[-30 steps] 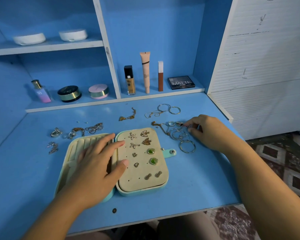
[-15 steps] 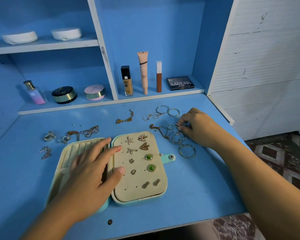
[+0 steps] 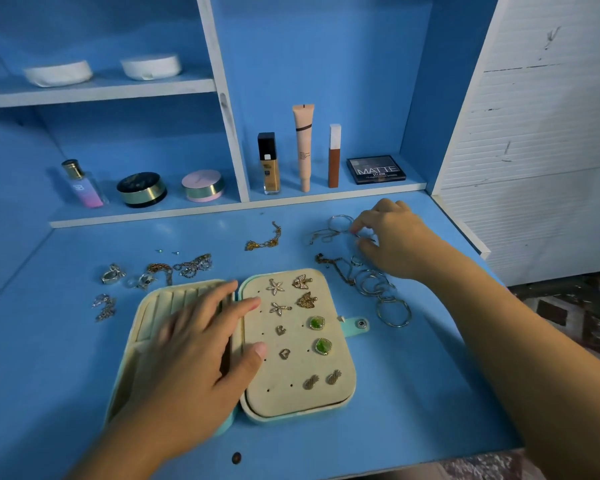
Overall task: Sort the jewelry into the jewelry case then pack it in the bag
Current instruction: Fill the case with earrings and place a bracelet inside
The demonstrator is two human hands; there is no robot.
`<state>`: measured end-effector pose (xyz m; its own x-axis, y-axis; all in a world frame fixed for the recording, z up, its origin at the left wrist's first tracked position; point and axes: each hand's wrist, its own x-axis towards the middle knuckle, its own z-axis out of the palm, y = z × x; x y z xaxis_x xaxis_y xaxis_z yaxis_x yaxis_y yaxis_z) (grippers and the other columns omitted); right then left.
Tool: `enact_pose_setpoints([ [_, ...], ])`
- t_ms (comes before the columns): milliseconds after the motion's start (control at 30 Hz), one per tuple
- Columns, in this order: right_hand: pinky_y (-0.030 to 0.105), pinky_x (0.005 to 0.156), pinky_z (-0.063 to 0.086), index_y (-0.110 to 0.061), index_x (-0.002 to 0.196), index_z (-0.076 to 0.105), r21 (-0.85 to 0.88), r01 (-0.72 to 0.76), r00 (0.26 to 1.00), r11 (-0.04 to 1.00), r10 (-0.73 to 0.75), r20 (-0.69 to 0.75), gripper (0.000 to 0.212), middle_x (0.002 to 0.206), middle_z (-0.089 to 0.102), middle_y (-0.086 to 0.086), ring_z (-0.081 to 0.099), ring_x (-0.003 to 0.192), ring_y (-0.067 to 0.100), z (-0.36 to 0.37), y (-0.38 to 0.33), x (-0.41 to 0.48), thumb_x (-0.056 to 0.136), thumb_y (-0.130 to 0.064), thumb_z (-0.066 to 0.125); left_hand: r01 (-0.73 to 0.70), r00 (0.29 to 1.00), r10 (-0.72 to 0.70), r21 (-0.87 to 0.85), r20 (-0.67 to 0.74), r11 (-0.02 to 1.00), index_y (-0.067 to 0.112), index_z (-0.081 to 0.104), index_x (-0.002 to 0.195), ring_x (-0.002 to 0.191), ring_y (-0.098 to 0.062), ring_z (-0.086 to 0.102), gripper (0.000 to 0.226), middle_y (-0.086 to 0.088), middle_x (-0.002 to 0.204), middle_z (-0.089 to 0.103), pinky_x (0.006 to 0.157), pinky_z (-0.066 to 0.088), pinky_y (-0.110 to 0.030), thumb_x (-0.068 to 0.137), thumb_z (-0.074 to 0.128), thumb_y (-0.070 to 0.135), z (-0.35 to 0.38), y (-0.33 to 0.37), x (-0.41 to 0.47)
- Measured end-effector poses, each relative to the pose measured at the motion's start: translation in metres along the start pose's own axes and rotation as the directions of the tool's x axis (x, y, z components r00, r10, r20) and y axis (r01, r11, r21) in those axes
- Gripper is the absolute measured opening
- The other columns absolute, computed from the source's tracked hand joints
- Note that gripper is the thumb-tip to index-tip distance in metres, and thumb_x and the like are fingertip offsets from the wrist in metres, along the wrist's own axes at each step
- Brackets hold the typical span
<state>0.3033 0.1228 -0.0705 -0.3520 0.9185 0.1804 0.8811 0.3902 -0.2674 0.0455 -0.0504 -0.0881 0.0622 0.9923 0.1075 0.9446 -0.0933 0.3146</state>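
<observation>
Head view: right hand [image 3: 392,237] pinches rings [image 3: 340,223] near desk [image 3: 395,393] right edge.

The desk [image 3: 413,393] is showing plain blue. The case [image 3: 298,417] is showing mint edges around a beige pad [image 3: 291,372]; two studs [image 3: 316,323] are glinting green, hoops [image 3: 394,311] silver, a chain [image 3: 264,242] gold.

The left hand [image 3: 201,344] lies flat, palm down, with its fingers straight and spread. The right arm reaches forward, and the right hand [image 3: 392,237] curls with thumb and forefinger nearly meeting in a pinch.
</observation>
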Motion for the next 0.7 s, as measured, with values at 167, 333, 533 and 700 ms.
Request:
enact_pose_setpoints([
  [167, 0.04, 0.099, 0.037, -0.03, 0.113, 0.066, 0.057, 0.091, 0.991, 0.994, -0.096, 0.091, 0.026, 0.118, 0.05, 0.002, 0.04, 0.113, 0.022, 0.01, -0.022, 0.009, 0.09, -0.04, 0.058, 0.003, 1.0, -0.003, 0.01, -0.008, 1.0, 0.053, 0.022, 0.141, 0.14, 0.006, 0.002, 0.069, 0.038, 0.147, -0.005, 0.111, 0.003, -0.028, 0.077, 0.009, 0.076, -0.001, 0.001, 0.0],
  [333, 0.039, 0.095, 0.037, -0.034, 0.099, 0.069, 0.083, 0.091, 0.988, 0.992, -0.1, 0.115, 0.018, 0.11, 0.052, -0.003, 0.04, 0.109, 0.019, 0.016, -0.031, 0.017, 0.086, -0.044, 0.063, -0.006, 1.0, 0.006, 0.009, -0.012, 1.0, 0.051, 0.025, 0.141, 0.141, 0.003, 0.006, 0.067, 0.035, 0.15, -0.001, 0.112, 0.003, -0.03, 0.08, 0.012, 0.075, -0.001, -0.001, 0.0],
  [533, 0.038, 0.086, 0.037, -0.027, 0.093, 0.068, -0.102, -0.018, 0.999, 0.995, 0.023, 0.048, 0.016, 0.108, 0.056, -0.001, 0.044, 0.107, 0.023, 0.018, -0.03, 0.021, 0.088, -0.038, 0.057, -0.027, 0.999, 0.027, 0.0, -0.022, 1.0, 0.052, 0.026, 0.14, 0.139, 0.004, 0.008, 0.064, 0.031, 0.151, 0.002, 0.109, 0.005, -0.028, 0.081, 0.014, 0.074, -0.002, 0.0, 0.001],
  [700, 0.037, 0.09, 0.042, -0.024, 0.104, 0.069, 0.027, 0.053, 0.998, 0.998, -0.054, 0.014, 0.02, 0.107, 0.057, 0.001, 0.046, 0.105, 0.022, 0.016, -0.035, 0.014, 0.091, -0.032, 0.056, -0.037, 0.999, 0.038, 0.065, -0.022, 0.997, 0.049, 0.035, 0.137, 0.129, 0.007, 0.013, 0.057, 0.022, 0.152, 0.02, 0.101, 0.025, -0.034, 0.085, 0.025, 0.069, -0.001, 0.0, 0.002],
])
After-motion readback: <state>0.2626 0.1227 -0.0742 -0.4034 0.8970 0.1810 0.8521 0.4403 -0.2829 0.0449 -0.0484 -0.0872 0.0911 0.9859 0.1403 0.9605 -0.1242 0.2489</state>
